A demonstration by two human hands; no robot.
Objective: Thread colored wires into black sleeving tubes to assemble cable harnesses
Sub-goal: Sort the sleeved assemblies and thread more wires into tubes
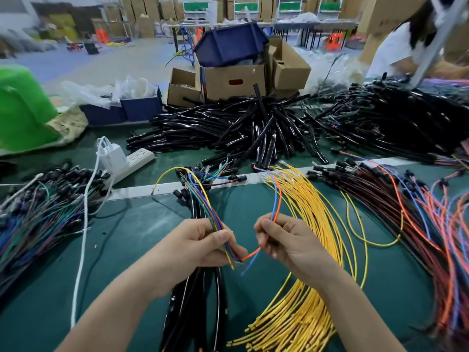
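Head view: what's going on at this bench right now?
A person is gathering wires for a harness. The left hand grips a multicolored wire bundle. The right hand pinches an orange wire and a blue wire, whose free ends reach the left grip. Loose yellow wires lie under the right hand. The pile of black sleeving tubes sits farther back, untouched.

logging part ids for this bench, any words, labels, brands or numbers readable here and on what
No text here can be read.
Carton, top right: faint print, too blurred to read.
Box, middle: a red oval mark, with no legible words.
Power strip: no readable marking.
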